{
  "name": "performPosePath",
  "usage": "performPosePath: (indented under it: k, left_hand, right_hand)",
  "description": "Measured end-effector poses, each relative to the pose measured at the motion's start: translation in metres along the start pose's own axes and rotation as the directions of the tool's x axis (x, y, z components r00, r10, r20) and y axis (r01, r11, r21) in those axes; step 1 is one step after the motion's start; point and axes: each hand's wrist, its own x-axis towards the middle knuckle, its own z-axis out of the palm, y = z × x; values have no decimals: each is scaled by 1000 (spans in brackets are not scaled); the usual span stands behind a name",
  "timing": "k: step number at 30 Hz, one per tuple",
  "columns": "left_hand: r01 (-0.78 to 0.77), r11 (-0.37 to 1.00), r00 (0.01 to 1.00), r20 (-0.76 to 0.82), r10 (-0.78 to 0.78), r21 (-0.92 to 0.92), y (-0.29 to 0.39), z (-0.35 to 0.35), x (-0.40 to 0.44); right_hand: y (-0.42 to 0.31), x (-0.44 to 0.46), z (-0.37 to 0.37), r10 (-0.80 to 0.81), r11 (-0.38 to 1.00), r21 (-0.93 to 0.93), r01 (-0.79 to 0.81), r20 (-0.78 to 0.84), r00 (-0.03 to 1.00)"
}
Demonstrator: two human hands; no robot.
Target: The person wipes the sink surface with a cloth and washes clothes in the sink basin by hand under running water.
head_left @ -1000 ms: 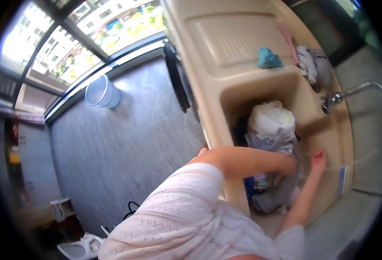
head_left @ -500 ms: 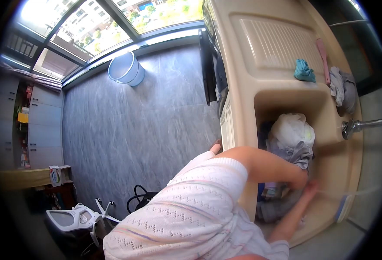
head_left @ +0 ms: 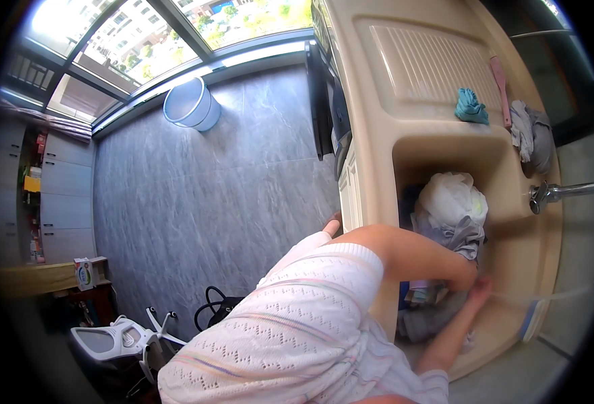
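The left hand and the right hand are close together inside the beige, rectangular sink. Their fingers are blurred or hidden, so I cannot tell how open they are or what they hold. Crumpled grey cloth lies just beyond the left hand, against a white, puffed bundle. Farther lies a crumpled teal cloth; far left stands a pale-blue round bucket.

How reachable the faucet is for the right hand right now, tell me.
Probably yes: the right hand is in the sink, the faucet stands beside the basin, and only bare sink shows between them. Whether that hand grips anything is too unclear to tell.
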Motion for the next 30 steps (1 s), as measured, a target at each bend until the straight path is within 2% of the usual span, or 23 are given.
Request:
performPosePath:
  k: [7, 13, 16, 19, 24, 27, 30]
  left_hand:
    - [-15, 1000, 999, 48, 16, -13, -1, -4, -1]
    - [3, 1000, 1000, 21, -3, -12, 0, -2, -1]
    - [12, 1000, 1000, 24, -12, -24, 1, -3, -4]
    - [13, 999, 1000, 10, -13, -41, 0, -3, -4]
    - [6, 1000, 1000, -20, -6, -21, 0, -2, -3]
    - [8, 998, 1000, 20, -6, -58, 3, -11, -19]
    - [4, 1000, 1000, -26, -5, -16, 1, -2, -5]
  right_hand:
    - [0, 2, 0, 36, 999, 38, -33, -76, 996]
    - [1, 6, -5, 28, 998, 50, -26, -39, 999]
    - [3, 6, -9, -16, 1000, -24, 17, 34, 999]
    - [2, 8, -10, 21, 999, 25, -22, 55, 998]
    - [0, 6, -8, 27, 1000, -1, -27, 86, 996]
    - [1, 5, -6, 27, 1000, 6, -28, 78, 997]
    - [1, 4, -4, 27, 1000, 14, -28, 78, 997]
